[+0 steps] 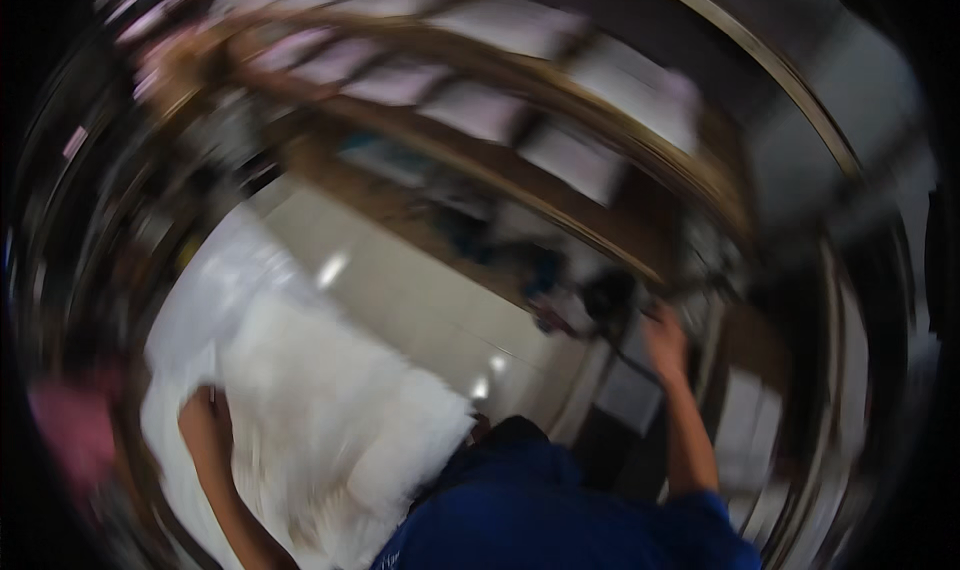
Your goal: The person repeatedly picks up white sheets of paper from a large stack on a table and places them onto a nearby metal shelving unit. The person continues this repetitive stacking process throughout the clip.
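Head: shelves (650, 215) beyond white material (310, 390)

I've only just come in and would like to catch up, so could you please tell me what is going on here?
A person in a blue top has the left hand at a spread of white material; blur hides whether it grips. The right hand is out to the right, near the end of shelves bearing white stacks; what it holds, if anything, is unclear.
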A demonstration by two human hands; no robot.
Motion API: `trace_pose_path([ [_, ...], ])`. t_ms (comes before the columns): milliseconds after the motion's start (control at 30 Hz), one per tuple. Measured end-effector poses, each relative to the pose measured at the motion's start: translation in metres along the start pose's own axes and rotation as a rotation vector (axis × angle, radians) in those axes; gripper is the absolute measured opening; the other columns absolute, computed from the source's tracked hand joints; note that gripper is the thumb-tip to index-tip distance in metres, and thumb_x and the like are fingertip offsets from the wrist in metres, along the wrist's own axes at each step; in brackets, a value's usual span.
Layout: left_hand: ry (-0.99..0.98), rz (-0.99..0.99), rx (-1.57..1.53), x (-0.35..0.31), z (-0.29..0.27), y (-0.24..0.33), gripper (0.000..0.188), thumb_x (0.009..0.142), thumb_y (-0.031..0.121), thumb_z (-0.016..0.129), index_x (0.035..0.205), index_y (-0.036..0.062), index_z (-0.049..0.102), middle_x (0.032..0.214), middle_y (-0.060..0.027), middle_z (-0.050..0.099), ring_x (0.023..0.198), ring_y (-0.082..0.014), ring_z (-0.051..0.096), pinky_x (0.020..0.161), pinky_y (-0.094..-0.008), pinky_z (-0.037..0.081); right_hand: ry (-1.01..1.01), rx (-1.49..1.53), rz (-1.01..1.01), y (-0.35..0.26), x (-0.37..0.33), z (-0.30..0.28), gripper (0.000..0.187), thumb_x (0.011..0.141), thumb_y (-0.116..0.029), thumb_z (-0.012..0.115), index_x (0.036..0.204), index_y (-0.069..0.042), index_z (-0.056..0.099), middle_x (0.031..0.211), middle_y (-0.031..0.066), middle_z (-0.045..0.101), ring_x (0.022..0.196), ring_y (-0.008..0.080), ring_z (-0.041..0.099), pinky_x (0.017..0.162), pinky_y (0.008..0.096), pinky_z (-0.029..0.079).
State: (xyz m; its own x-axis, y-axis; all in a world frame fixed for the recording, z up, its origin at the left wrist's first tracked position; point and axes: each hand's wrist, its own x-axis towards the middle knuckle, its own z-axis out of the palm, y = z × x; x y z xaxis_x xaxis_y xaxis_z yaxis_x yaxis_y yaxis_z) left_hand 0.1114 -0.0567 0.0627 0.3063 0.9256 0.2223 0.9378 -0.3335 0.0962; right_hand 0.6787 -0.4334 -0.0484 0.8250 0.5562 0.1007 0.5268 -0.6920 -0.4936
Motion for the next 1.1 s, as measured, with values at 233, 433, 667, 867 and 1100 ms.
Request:
trace_pose_path([
  [233,-0.213,0.501,-0.507,-0.045,0.042,0.208,0.01,0.083,0.005,0.062,0.091,-0.0005,0.062,0.081,-0.0164,0.064,0.071,-0.0344,0.062,0.064,-0.0409,0.049,-0.636,0.768,-0.443,-0.192,-0.08,0.029,0.062,0.094,-0.023,0.057,0.147,-0.009,0.029,0.088,0.0151,0.064,0.081,0.026,0.063,0.074,0.0372,0.05],
  [433,-0.322,0.925,-0.534,-0.107,0.061,0.31,0.005,0.079,0.004,0.062,0.079,0.0031,0.057,0.072,-0.0137,0.058,0.063,-0.036,0.055,0.06,-0.0457,0.043,-0.475,0.804,-0.259,-0.159,-0.114,0.014,0.037,0.096,-0.029,0.052,0.12,0.0,0.054,0.094,0.0242,0.064,0.087,0.0379,0.063,0.077,0.0422,0.049],
  [667,-0.503,1.156,-0.65,-0.143,0.073,0.387,0.012,0.083,0.01,0.064,0.077,0.0034,0.055,0.069,-0.0124,0.058,0.061,-0.032,0.057,0.059,-0.0417,0.044,-0.374,0.75,-0.053,-0.079,-0.126,-0.019,0.022,0.094,-0.021,0.055,0.097,-0.001,0.064,0.082,0.0162,0.067,0.079,0.0315,0.066,0.073,0.0378,0.05],
  [867,-0.672,1.251,-0.835,-0.167,0.054,0.424,0.023,0.08,0.012,0.07,0.1,0.0007,0.063,0.072,-0.0092,0.062,0.063,-0.0256,0.06,0.064,-0.0375,0.046,-0.087,0.613,0.199,-0.006,-0.136,-0.069,0.008,0.085,-0.008,0.063,0.092,-0.004,0.062,0.075,0.0025,0.061,0.074,0.0062,0.056,0.068,0.0256,0.047],
  [1100,-0.616,1.105,-0.78,-0.161,0.082,0.398,0.026,0.078,0.01,0.072,0.102,0.0031,0.064,0.074,-0.0075,0.063,0.062,-0.0234,0.06,0.063,-0.0357,0.044,0.358,0.545,0.613,0.187,-0.179,-0.207,0.027,0.087,-0.016,0.065,0.11,-0.009,0.053,0.084,0.0008,0.056,0.071,0.0075,0.051,0.062,0.0224,0.041],
])
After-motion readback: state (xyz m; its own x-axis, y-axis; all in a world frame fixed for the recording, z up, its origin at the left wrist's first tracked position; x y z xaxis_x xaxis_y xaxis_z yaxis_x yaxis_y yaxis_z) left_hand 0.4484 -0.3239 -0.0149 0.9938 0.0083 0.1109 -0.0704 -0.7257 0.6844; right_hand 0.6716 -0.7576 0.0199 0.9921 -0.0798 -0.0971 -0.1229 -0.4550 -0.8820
